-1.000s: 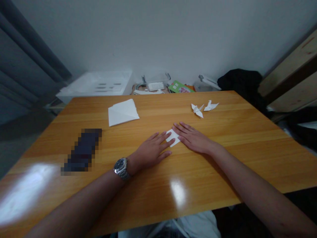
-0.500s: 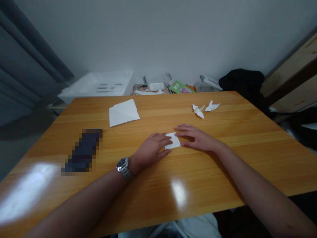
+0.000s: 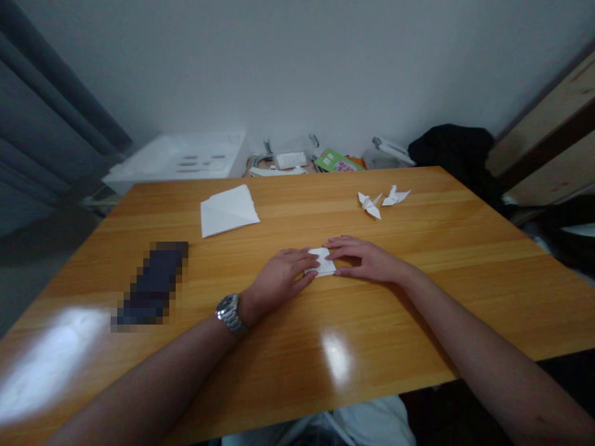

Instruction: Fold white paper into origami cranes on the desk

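A small white folded paper square [image 3: 320, 265] lies on the wooden table in front of me. My left hand [image 3: 284, 272] holds its left side, fingers on top and thumb at the near edge, where a layer stands slightly apart. A silver watch [image 3: 231, 313] is on that wrist. From the right, my right hand [image 3: 365, 260] grips the same paper, its thumb at the near right corner and index finger on the top face. Some of the paper is hidden under my fingers. Farther back on the right lie two white origami cranes [image 3: 370, 205].
A stack of white paper sheets [image 3: 229, 211] lies at the back left of the table [image 3: 288, 353]. A dark pixelated object [image 3: 151, 284] is at left. Beyond the far edge are a white tray-like box [image 3: 186, 155], a green booklet [image 3: 338, 161] and black fabric [image 3: 450, 145].
The near edge of the paper now shows a slightly lifted layer, and my left thumb has shifted closer to it. My right fingers have moved in onto the paper. The view shifted slightly.
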`<action>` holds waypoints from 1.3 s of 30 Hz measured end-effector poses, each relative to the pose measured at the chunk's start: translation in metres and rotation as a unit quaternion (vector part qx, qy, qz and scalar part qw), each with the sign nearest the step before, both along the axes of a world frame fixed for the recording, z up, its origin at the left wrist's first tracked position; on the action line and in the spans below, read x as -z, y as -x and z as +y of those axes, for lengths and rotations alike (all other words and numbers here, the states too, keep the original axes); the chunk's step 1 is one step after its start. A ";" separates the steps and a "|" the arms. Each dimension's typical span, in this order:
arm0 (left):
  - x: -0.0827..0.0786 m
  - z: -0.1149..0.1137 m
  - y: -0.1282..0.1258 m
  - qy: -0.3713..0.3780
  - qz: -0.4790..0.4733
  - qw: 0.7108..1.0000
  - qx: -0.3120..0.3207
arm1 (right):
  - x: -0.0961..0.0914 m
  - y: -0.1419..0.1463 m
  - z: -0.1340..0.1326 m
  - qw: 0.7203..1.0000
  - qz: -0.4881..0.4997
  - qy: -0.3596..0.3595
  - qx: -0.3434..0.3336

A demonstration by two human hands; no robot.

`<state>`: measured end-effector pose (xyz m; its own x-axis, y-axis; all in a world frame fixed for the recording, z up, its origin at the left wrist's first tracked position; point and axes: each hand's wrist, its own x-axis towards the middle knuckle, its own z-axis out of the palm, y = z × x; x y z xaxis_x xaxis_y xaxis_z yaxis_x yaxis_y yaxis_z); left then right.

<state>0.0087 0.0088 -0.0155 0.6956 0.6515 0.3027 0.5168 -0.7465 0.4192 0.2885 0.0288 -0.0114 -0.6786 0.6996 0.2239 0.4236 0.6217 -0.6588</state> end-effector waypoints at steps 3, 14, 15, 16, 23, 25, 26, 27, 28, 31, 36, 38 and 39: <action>-0.001 0.000 0.000 -0.002 0.007 1.000 0.002 | 0.000 0.002 0.000 1.000 0.015 -0.001 -0.001; -0.009 -0.003 0.002 -0.002 0.047 0.998 0.035 | -0.003 0.009 -0.002 0.998 0.045 0.020 0.030; -0.009 -0.004 0.002 -0.004 0.049 0.998 0.042 | -0.004 0.010 -0.002 0.998 0.044 0.019 0.031; -0.009 -0.004 0.002 -0.008 0.052 0.997 0.047 | -0.004 0.010 -0.002 0.998 0.044 0.019 0.031; -0.010 -0.009 0.001 -0.016 0.068 0.995 0.069 | -0.003 0.010 -0.001 0.999 0.036 0.012 0.036; -0.010 -0.009 0.001 -0.013 0.068 0.995 0.073 | -0.002 0.010 0.000 0.999 0.034 0.006 0.038; -0.010 -0.009 0.001 -0.011 0.065 0.995 0.074 | -0.002 0.011 0.000 0.999 0.034 0.003 0.039; -0.010 -0.008 0.001 -0.010 0.062 0.995 0.077 | -0.002 0.011 0.001 0.999 0.034 0.000 0.041; -0.010 -0.008 0.000 -0.009 0.059 0.995 0.079 | -0.002 0.012 0.001 0.998 0.034 -0.003 0.045; -0.010 -0.007 0.000 -0.010 0.055 0.995 0.085 | 0.000 0.014 0.001 0.997 0.035 -0.011 0.062; -0.010 -0.007 -0.002 -0.012 0.054 0.994 0.089 | 0.005 0.018 0.002 0.993 0.034 -0.029 0.105; -0.010 -0.007 -0.002 -0.008 0.045 0.995 0.087 | 0.008 0.019 0.002 0.991 0.035 -0.033 0.125; -0.010 -0.007 -0.003 -0.003 0.039 0.996 0.085 | 0.009 0.020 0.003 0.990 0.036 -0.034 0.135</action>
<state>0.0112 0.0018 -0.0056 0.8170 0.5215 0.2461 0.4144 -0.8278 0.3783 0.2689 0.0315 -0.0208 -0.4503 0.8345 0.3177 0.5331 0.5367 -0.6541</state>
